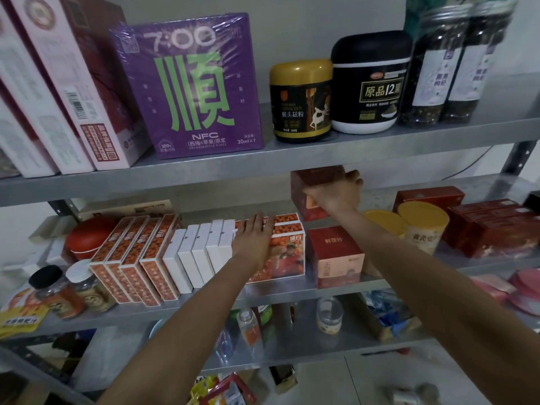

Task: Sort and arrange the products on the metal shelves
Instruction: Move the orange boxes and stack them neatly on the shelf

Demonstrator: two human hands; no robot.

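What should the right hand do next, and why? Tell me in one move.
Probably lower the held red box onto the lower red box. The right hand grips it high under the upper shelf, just above that matching box; the left hand rests flat on the orange boxes.

Head view, close, facing metal shelves (292, 159)

- left hand (253, 239) flat, fingers straight, resting on the orange-print boxes (287, 254)
- white boxes (201, 252) just left of that hand
- right hand (336, 194) grips the red box (314, 181)
- red-top box (336, 255) below right hand, yellow-lid tubs (423, 226) to its right
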